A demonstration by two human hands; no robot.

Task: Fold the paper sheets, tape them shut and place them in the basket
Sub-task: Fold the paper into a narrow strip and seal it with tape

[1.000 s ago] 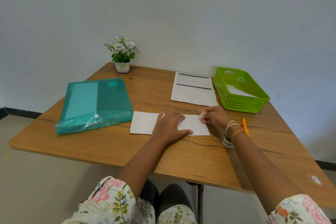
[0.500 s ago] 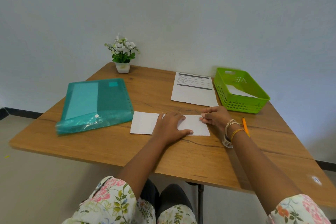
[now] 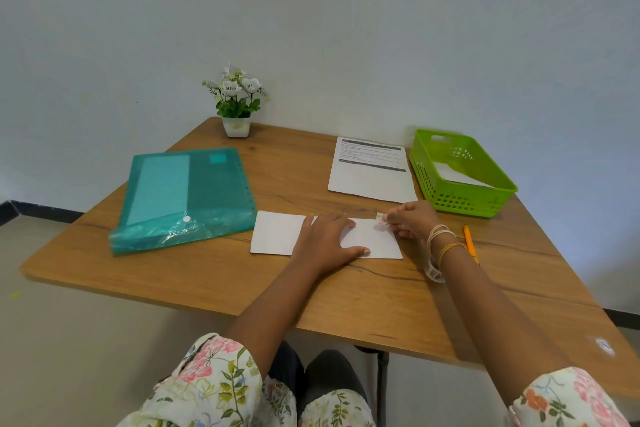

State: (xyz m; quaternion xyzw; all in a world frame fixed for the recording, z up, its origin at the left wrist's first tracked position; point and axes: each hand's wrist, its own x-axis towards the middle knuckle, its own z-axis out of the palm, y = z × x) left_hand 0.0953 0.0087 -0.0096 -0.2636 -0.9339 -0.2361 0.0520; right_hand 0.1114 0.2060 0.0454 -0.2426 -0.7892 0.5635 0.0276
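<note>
A folded white paper sheet (image 3: pixel 277 232) lies in the middle of the wooden table (image 3: pixel 363 298). My left hand (image 3: pixel 327 241) presses flat on its centre with the fingers spread. My right hand (image 3: pixel 410 218) pinches a small piece of tape (image 3: pixel 381 217) at the folded sheet's far right edge. A tape roll hangs around my right wrist (image 3: pixel 434 269). An unfolded printed sheet (image 3: pixel 372 172) lies further back. The green basket (image 3: pixel 460 199) at the right holds one folded white paper (image 3: pixel 457 175).
A teal plastic folder (image 3: pixel 183 194) lies at the left. A small potted plant (image 3: pixel 237 100) stands at the back edge by the wall. An orange pen (image 3: pixel 469 241) lies right of my right wrist. My knees show below the table's front edge.
My right hand's fingers shifted slightly at the sheet's far right edge, and the small piece of tape now shows between the fingertips. My left hand stayed in place.
</note>
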